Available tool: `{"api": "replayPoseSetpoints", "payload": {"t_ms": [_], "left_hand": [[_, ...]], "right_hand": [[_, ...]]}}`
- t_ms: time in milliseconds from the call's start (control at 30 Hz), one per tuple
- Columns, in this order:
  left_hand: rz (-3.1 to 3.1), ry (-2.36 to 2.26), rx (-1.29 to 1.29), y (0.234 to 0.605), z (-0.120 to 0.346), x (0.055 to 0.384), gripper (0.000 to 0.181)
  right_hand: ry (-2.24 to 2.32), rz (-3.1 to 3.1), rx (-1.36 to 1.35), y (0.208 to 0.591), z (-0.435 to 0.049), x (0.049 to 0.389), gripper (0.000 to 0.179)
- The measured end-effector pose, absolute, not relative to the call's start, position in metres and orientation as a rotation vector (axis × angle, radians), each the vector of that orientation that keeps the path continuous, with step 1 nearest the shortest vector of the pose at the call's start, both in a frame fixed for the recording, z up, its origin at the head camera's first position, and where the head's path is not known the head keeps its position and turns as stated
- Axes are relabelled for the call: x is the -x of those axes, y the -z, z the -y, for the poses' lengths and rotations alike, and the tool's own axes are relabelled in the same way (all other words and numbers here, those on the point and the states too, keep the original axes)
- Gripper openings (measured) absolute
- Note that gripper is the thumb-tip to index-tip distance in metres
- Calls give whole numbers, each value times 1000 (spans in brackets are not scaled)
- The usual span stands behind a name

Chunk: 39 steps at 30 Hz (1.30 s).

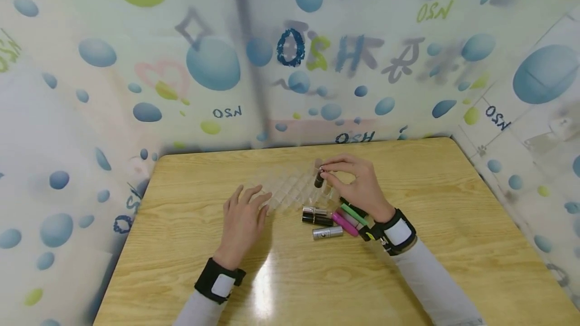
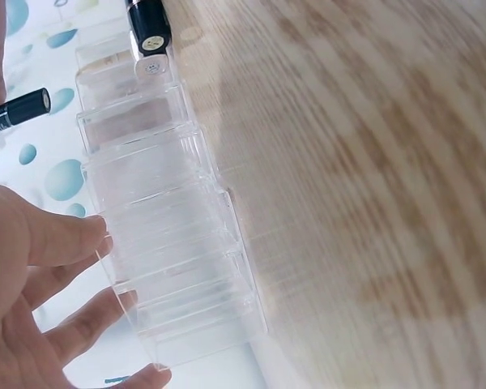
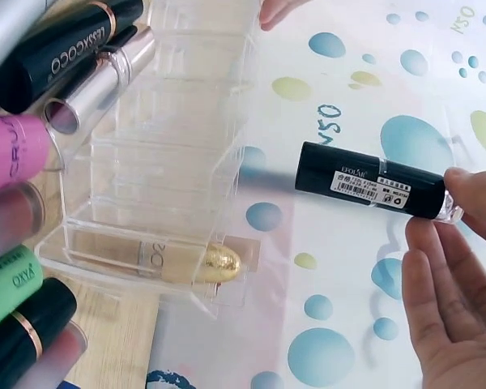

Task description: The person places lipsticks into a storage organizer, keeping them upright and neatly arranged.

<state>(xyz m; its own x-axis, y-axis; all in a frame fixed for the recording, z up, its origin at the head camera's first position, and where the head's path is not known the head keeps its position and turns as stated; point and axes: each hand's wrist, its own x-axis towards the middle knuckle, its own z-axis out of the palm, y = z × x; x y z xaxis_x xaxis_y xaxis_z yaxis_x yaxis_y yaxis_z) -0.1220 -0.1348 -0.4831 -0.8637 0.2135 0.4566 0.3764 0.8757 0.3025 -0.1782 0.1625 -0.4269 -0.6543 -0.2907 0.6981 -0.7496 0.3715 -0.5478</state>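
Observation:
My right hand (image 1: 358, 185) pinches one end of a black lipstick tube (image 3: 368, 182) between thumb and fingertips, above the right part of a clear plastic organizer (image 1: 290, 190). White label stickers show on the tube in the right wrist view. The organizer is divided into a row of compartments. At its left end, my left hand (image 1: 242, 220) has its fingers loosely spread, with fingertips at the rim (image 2: 117, 267). A lipstick with a gold tip (image 3: 223, 263) lies in the organizer's end compartment.
In front of the organizer lie several cosmetic tubes: a silver one (image 1: 327, 232), a magenta one (image 1: 345, 223), a green one (image 1: 354, 214) and a black one (image 1: 316, 219). The wooden table (image 1: 172, 245) meets a patterned curtain (image 1: 217, 130) at its back edge.

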Motion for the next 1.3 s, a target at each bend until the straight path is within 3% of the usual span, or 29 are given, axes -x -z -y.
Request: {"api": "replayPoseSetpoints", "payload": {"t_ms": [600, 1300], "left_hand": [[2668, 552, 421, 481, 133, 123, 30], [2750, 508, 442, 476, 135, 120, 34]], "right_hand": [[-1235, 2167, -811, 442, -166, 206, 17], [-1202, 2290, -763, 458, -165, 213, 12]]}}
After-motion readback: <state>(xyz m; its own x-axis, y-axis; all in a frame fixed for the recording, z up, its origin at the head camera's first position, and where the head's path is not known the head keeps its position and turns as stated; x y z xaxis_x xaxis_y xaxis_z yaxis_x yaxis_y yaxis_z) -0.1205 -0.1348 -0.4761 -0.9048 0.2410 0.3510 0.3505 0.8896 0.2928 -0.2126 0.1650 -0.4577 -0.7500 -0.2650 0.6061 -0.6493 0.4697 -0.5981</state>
